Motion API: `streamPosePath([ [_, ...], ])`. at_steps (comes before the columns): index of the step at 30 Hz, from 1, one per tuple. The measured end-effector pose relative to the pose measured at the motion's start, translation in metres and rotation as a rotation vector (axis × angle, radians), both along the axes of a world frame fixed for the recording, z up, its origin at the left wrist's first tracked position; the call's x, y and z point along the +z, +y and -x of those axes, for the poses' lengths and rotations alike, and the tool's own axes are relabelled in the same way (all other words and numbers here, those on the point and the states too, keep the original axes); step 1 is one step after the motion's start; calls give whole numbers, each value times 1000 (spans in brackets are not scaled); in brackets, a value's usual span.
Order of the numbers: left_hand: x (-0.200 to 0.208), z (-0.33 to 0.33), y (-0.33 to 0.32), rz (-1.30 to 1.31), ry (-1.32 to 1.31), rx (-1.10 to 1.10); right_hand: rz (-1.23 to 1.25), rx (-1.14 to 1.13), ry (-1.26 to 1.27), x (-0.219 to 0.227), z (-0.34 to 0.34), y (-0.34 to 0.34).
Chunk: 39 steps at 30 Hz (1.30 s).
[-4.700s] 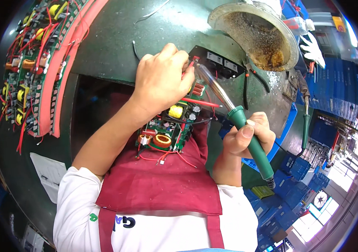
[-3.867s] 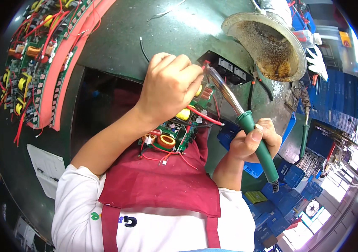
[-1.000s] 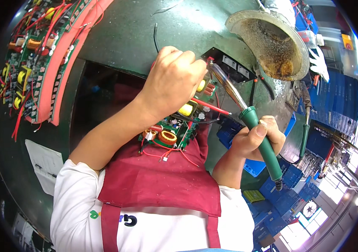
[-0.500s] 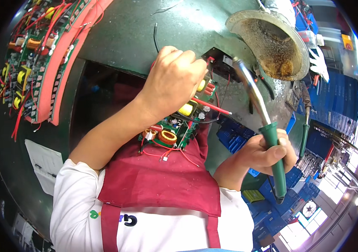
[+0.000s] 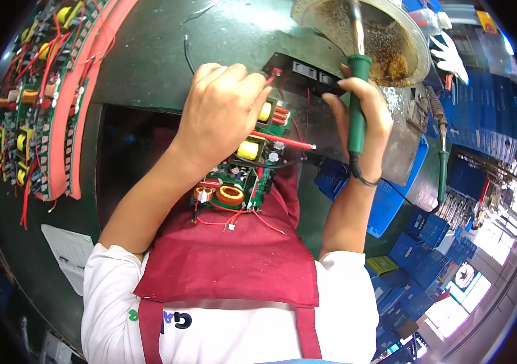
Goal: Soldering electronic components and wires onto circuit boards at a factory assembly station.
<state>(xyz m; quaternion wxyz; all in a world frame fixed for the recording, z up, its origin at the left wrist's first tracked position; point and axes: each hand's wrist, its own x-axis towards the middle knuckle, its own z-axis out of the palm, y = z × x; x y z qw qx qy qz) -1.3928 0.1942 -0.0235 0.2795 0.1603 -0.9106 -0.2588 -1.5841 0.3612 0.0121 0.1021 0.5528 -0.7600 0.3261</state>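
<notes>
My right hand (image 5: 370, 112) is wrapped around the green handle of a soldering iron (image 5: 357, 103), held with its metal shaft pointing away over a dirty metal funnel (image 5: 392, 57). The iron's tip is cut off by the frame's top edge. My left hand (image 5: 225, 112) is closed, and a short red wire (image 5: 270, 79) shows at its fingers, reaching a black panel (image 5: 298, 73) with two rocker switches. Below this hand a green circuit board (image 5: 240, 182) with yellow-wrapped parts, copper coils and loose red wires lies against the maroon apron. The left fingertips are largely hidden.
Several wired circuit boards stand in a pink rack (image 5: 67, 121) at the left. A second green-handled iron (image 5: 443, 164) hangs at the right, near a white glove (image 5: 449, 57). A blue tray (image 5: 392, 200) lies beyond my right forearm. White paper (image 5: 64, 249) is at lower left.
My right hand has moved up and inward, bringing the soldering iron upright over the funnel. The left hand stays closed beside the black panel; the whole view has shifted slightly.
</notes>
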Motion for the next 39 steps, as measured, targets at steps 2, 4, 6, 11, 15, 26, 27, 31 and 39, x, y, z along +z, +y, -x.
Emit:
streamPosePath([
  [2,-2,3,2,13,-3,2,66,44,-36,-7,4,-4],
  [4,-4,6,4,15,-6,-2,93,43,-54,-15,5,-5],
  [6,-4,8,7,16,-8,-3,140,42,-91,-21,6,-5],
  [11,-1,11,11,14,-14,-1,195,17,-25,-33,5,0],
  [15,0,12,12,9,-48,-12,205,-31,13,-39,9,3],
  [26,0,15,11,-3,-30,-15,165,-56,-123,-47,12,2],
  [27,-1,16,11,-3,-31,-17,168,-51,-127,-48,12,2],
  [31,-2,16,11,-11,-19,-16,158,-54,-134,-48,12,3],
  [39,-4,13,9,-22,-20,2,175,-64,-122,-49,8,0],
])
